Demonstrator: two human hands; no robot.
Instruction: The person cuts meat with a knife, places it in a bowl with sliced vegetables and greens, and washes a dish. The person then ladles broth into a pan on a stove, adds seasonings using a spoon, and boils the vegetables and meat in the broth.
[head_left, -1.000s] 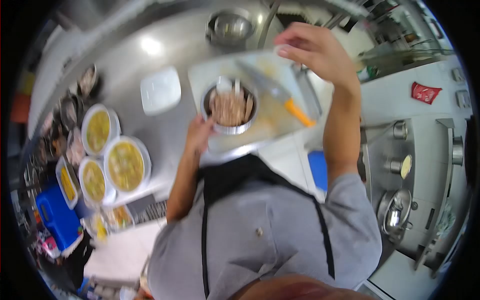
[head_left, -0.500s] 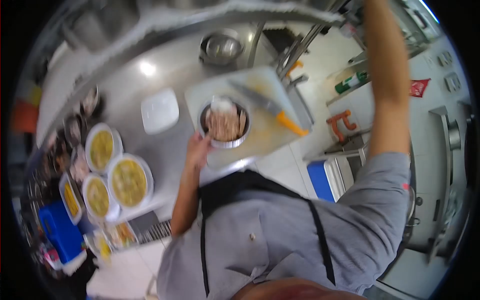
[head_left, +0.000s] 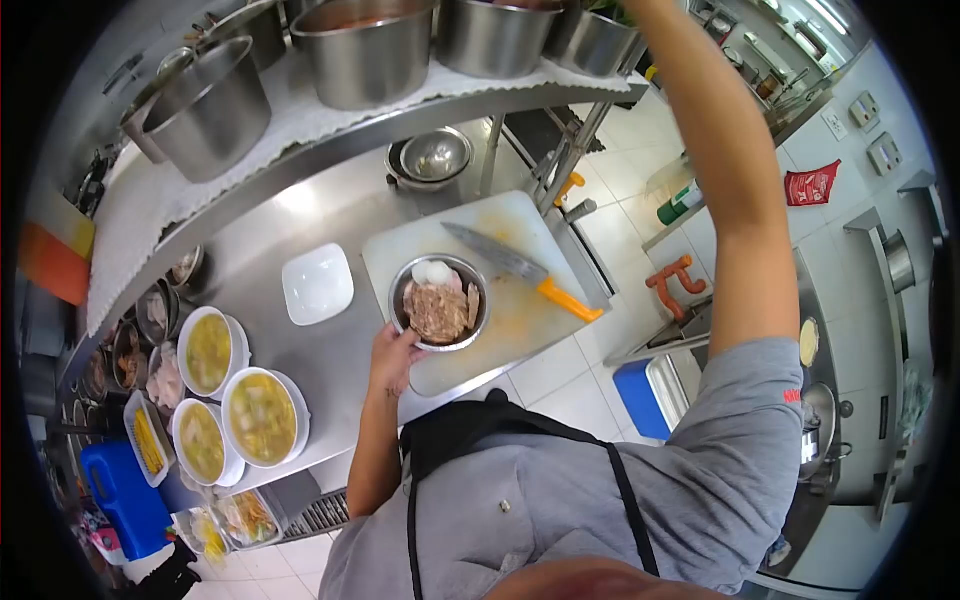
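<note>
My left hand (head_left: pixel 394 357) grips the near-left rim of a round steel bowl (head_left: pixel 462 342), thumb over the edge. Inside lie brown, cooked-looking meat (head_left: pixel 437 310) and a white lump (head_left: pixel 433 272) I cannot identify. The bowl is over the left part of a white cutting board (head_left: pixel 495 345). To its right on the board lies a knife (head_left: pixel 510 262) with an orange handle. My right arm stretches upward past the top edge of the view, toward the shelf's right end; its hand is cut off by the frame.
A white square dish (head_left: pixel 318 285) sits left of the board. Soup-like food fills several white bowls (head_left: pixel 297 425) farther left. Steel pots (head_left: pixel 365 60) line the raised shelf (head_left: pixel 290 150) above the counter. Nested steel bowls (head_left: pixel 432 158) stand behind the board. A blue jug (head_left: pixel 122 495) is at lower left.
The view has tilted upward, so the shelf pots now show and the counter sits lower in frame. My left hand still holds the bowl; my right arm remains raised.
</note>
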